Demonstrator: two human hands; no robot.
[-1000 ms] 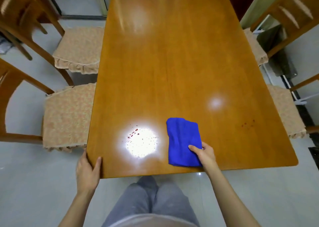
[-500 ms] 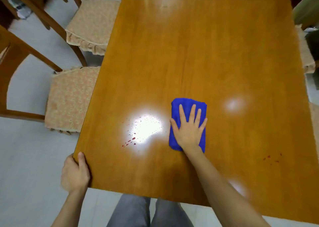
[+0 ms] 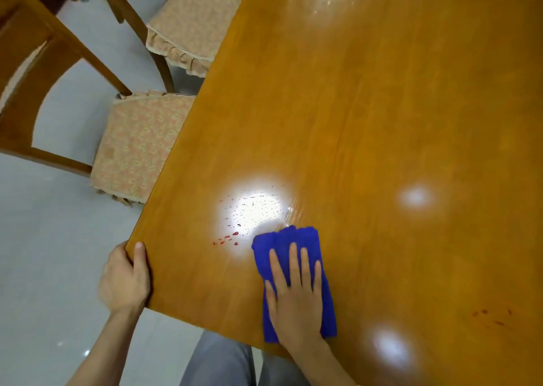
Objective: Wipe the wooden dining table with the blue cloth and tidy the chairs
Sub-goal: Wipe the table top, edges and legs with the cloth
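Head view, looking down over the near end of the wooden bench (image 3: 382, 106). Blue cloth (image 3: 283, 239) lies folded flat on the bench top close to the near edge. Its far end just reaches the rim of a bright glare patch (image 3: 255, 206).

Right grip (image 3: 296, 303) rests palm-down on the cloth, fingers straight & slightly spread, none curled round the fabric (flat press, no pinch). Small red spots (image 3: 227, 239) sit on the wood just left of the cloth, btwn it & the bench's left edge. More tiny specks show inside the glare. Fainter red marks (image 3: 490, 316) lie well off to the right.

Left grip (image 3: 123, 280) clamps the near-left corner of the bench: thumb on top, palm against the edge, other fingers hidden underneath. It's a bit blurred.

Two chairs w/ patterned seat cushions stand along the left side. The near chair (image 3: 138, 145) has its seat partly under the bench, and the far chair (image 3: 191, 24) has its seat up to the bench edge. Grey trousers (image 3: 220, 362) show below the near edge, over the pale floor (image 3: 44, 253).
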